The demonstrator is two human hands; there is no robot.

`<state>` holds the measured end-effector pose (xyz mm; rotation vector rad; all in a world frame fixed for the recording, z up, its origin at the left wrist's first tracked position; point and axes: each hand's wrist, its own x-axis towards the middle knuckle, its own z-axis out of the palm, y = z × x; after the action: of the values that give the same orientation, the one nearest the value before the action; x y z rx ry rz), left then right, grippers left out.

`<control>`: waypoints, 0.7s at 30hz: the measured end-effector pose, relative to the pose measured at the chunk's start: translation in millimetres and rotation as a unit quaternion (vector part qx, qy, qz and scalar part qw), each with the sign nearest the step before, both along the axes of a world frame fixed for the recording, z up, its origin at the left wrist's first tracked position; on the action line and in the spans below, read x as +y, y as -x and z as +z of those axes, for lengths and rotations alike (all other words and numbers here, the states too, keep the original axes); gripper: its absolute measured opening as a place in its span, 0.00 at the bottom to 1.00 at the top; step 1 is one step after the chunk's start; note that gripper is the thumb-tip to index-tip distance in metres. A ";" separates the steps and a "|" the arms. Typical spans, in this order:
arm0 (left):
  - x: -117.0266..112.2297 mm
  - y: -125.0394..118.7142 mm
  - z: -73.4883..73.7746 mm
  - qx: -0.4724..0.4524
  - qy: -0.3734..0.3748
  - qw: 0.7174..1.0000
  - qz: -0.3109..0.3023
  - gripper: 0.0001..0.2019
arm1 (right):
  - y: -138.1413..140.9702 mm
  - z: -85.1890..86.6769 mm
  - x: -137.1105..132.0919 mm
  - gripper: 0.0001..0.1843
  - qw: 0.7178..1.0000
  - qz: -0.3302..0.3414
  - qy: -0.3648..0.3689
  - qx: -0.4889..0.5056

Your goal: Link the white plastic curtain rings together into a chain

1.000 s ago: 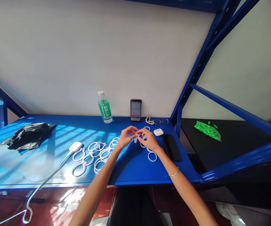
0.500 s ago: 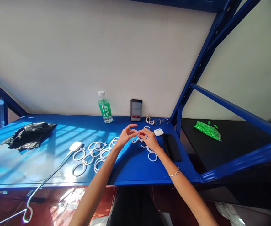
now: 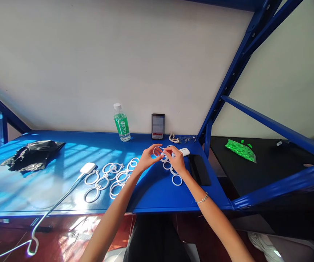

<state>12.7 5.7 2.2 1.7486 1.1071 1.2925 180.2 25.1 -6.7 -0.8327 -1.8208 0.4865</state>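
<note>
A white curtain ring [image 3: 154,152] with a small loop is held up over the blue table [image 3: 151,196]. My left hand [image 3: 147,159] curls round its left side, thumb and fingers on it. From the right, my right hand [image 3: 177,160] pinches the same ring near its small loop; the fingertips partly hide that spot. Below and beside my right hand lie several white rings [image 3: 177,180], some covered by the hand. To the left of my left forearm, a larger group of white rings [image 3: 92,195] is spread on the table, some overlapping.
A black plastic bag [image 3: 35,155] and a white charger with cable [image 3: 87,168] lie on the left. At the back stand a bottle [image 3: 122,126] and an upright phone [image 3: 158,126]. Glasses [image 3: 186,139], a white case [image 3: 184,151] and a dark phone [image 3: 199,170] lie right. Blue posts [image 3: 214,107] rise beyond.
The ring between my hands has been turned up and now shows clearly. My left fingers have closed round it, and my right fingertips have shifted slightly up.
</note>
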 end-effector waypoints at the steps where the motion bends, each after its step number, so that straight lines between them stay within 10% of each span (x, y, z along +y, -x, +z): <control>1: -0.4 -0.4 0.2 0.027 -0.016 0.999 0.012 0.23 | 0.2 -0.3 -0.2 0.11 1.000 0.001 0.000 0.000; 21: -1.7 -1.1 0.2 0.133 -0.101 0.984 0.067 0.20 | 1.4 1.2 -2.4 0.08 1.000 0.008 -0.007 0.023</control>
<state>13.8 4.0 2.4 2.0752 1.2977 1.3165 178.9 22.6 -5.6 -0.7925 -1.7867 0.4998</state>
